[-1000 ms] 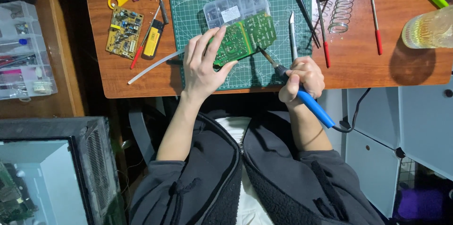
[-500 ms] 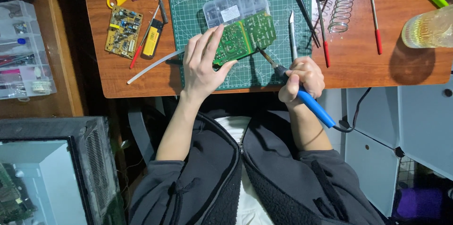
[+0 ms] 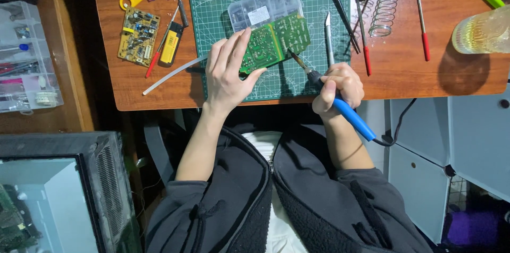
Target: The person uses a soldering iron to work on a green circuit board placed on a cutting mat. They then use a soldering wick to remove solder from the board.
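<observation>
On the green gridded cutting mat (image 3: 319, 80), a green rectangular circuit board (image 3: 276, 40) is pinned under the left hand (image 3: 228, 72), its fingers spread flat and pressed on the board's left end. A blue-handled soldering iron (image 3: 329, 93) is gripped by the right hand (image 3: 340, 88), fingers wrapped tight; its tip now touches the board's lower right edge, closer than a second ago, so soldering appears under way. A clear plastic parts box (image 3: 263, 6) lies touching the board's far side. Bare mat remains near the tabletop's (image 3: 159, 96) front edge
</observation>
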